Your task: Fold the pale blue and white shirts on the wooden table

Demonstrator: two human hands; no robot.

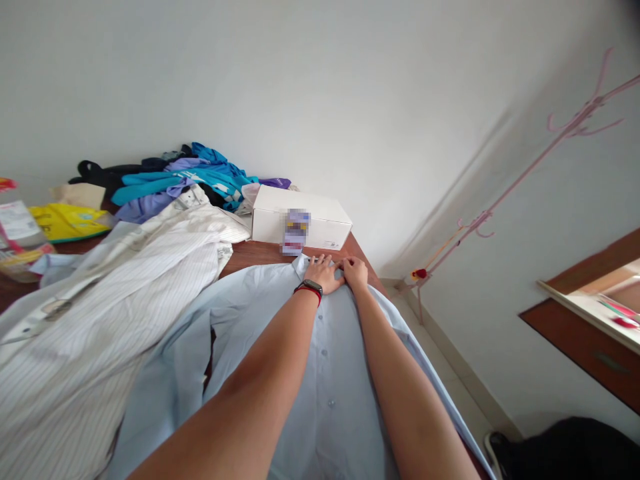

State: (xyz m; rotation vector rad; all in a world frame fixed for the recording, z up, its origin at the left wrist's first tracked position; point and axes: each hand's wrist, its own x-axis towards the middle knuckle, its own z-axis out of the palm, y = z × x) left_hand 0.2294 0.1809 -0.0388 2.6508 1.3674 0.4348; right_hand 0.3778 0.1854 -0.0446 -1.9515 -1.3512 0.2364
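A pale wall (350,100) rose behind the brown tabletop (250,256). Your left hand (323,273) lay open, fingers spread at the collar of the light blue shirt (323,380); your right hand (355,272) curled beside it, whether pinching cloth I couldn't tell. The shirt stretched along the tabletop's right edge, between the white box (310,212) near the far right corner and you, with striped cloth (145,280) to its left.

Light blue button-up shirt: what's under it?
Brown wooden tabletop extends past the collar end of the light blue button-up shirt; anything else underneath is hidden by the cloth.
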